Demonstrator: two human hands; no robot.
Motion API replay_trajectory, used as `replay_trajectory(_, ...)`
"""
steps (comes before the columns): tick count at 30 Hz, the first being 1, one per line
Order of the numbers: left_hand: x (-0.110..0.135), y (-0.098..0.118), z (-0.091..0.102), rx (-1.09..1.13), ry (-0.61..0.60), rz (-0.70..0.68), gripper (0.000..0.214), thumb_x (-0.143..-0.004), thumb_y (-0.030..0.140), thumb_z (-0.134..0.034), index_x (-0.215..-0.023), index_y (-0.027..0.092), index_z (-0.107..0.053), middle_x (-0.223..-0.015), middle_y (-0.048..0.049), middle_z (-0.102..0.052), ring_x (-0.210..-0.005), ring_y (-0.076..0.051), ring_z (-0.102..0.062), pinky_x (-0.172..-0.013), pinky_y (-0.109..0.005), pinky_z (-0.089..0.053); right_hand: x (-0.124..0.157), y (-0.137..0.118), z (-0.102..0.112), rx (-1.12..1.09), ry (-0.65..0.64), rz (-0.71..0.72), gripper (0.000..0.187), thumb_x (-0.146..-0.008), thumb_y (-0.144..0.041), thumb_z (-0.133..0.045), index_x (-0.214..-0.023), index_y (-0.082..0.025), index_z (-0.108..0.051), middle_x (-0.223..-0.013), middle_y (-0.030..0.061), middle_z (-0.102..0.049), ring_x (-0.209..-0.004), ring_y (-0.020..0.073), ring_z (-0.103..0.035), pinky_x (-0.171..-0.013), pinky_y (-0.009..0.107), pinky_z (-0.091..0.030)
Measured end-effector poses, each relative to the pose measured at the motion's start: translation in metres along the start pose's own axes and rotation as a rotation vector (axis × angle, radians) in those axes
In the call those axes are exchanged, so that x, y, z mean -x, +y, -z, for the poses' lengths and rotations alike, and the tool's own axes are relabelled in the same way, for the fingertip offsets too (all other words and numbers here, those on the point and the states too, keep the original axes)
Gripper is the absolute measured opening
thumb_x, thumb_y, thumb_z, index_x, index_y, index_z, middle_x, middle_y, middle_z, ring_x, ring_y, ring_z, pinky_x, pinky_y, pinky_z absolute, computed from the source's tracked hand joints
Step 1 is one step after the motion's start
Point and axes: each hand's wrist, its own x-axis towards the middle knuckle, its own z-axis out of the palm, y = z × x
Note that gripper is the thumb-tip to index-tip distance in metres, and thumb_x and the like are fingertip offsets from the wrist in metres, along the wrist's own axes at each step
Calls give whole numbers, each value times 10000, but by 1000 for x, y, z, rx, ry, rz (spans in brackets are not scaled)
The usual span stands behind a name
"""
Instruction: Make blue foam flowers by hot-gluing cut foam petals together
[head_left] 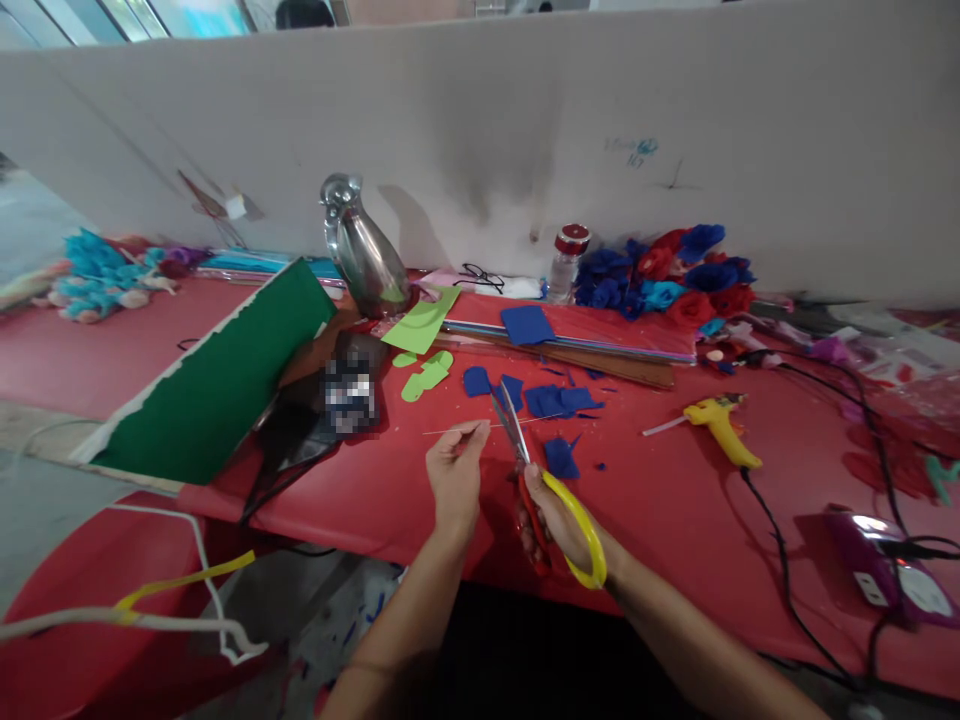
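Note:
My left hand [457, 480] pinches a thin, pale wire-like strand [438, 433] between thumb and fingertips; the strand runs sideways over the table. In my right hand [559, 515] are scissors [514, 430] with one yellow and one red handle. Their blades point away from me, slightly parted, and overlap the strand in view; whether they touch it I cannot tell. Beyond the blades lie several cut blue pieces [561, 402], and one more blue piece [561, 458] sits to the right of them. Green cut pieces [427, 377] are past my left hand.
A yellow glue gun [716, 430] with its cord lies at the right, near a purple device [892, 570]. A metal jug [367, 250], a lidded glass bottle [566, 265] and paper flowers [675, 275] stand along the wall. A green board [217, 390] leans at the left.

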Motion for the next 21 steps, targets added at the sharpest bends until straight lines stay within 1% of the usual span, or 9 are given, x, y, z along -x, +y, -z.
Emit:
replay_trajectory(2, -2, -2, 1, -29, 3, -12, 146, -629, 298, -764, -696, 172, -735, -706, -29, -695, -722, -156, -606, -769, -290, -473, -2, -1, 1, 23, -2, -11, 643, -644, -843, -473, -802, -221, -463, -427, -104, -405, -273, 69, -347, -265, 178, -267)
replay_trajectory(4, -3, -2, 1, -44, 10, -28, 149, -639, 307, -757, -697, 174, -727, -707, -27, -691, -727, -162, -604, -762, -289, -470, -3, -2, 2, 24, -7, -17, 646, -670, -846, -435, -808, -216, -477, -380, -116, -357, -248, 63, -288, -262, 177, -228)
replay_trajectory(8, -5, -1, 4, -22, 61, -86, 165, -716, 354, -703, -727, 190, -683, -747, -16, -669, -758, -148, -591, -771, -266, -456, -1, -1, 10, -12, 1, 35, 640, -704, -817, -437, -938, -223, -489, -426, -124, -397, -261, 55, -294, -276, 161, -240)
replay_trajectory(11, -6, -1, 7, 60, 55, -92, 217, -779, 407, -640, -725, 198, -623, -758, -7, -633, -757, -131, -579, -771, -254, -446, 4, 6, 19, 53, 3, 46, 591, -732, -783, -447, -920, -225, -502, -458, -118, -395, -272, 54, -301, -275, 163, -242)
replay_trajectory(15, -2, -5, 10, 91, -2, -41, 255, -787, 452, -629, -734, 206, -590, -646, 19, -536, -622, -109, -489, -657, -236, -407, 11, 17, 33, 250, 102, 90, 497, -793, -702, -452, -875, -223, -553, -500, -77, -435, -317, 75, -360, -312, 193, -285)
replay_trajectory(18, 2, -6, 11, 70, -36, -5, 273, -772, 482, -640, -780, 211, -611, -577, 37, -461, -557, -102, -408, -574, -231, -346, 16, 23, 46, 452, 202, 233, 355, -772, -561, -593, -936, -247, -621, -507, -43, -494, -392, 124, -448, -397, 234, -326)
replay_trajectory(20, 4, -6, 11, 68, -55, 23, 291, -756, 497, -655, -803, 213, -617, -557, 43, -435, -543, -101, -382, -543, -231, -315, 21, 26, 54, 567, 307, 297, 332, -745, -473, -656, -992, -251, -641, -527, -20, -535, -451, 162, -504, -460, 266, -339)
replay_trajectory(21, 5, -6, 11, 71, -64, 37, 301, -745, 503, -664, -813, 214, -618, -552, 44, -430, -542, -101, -378, -531, -230, -304, 24, 27, 57, 620, 371, 320, 351, -729, -433, -682, -1024, -247, -643, -541, -7, -556, -484, 182, -530, -493, 282, -341)
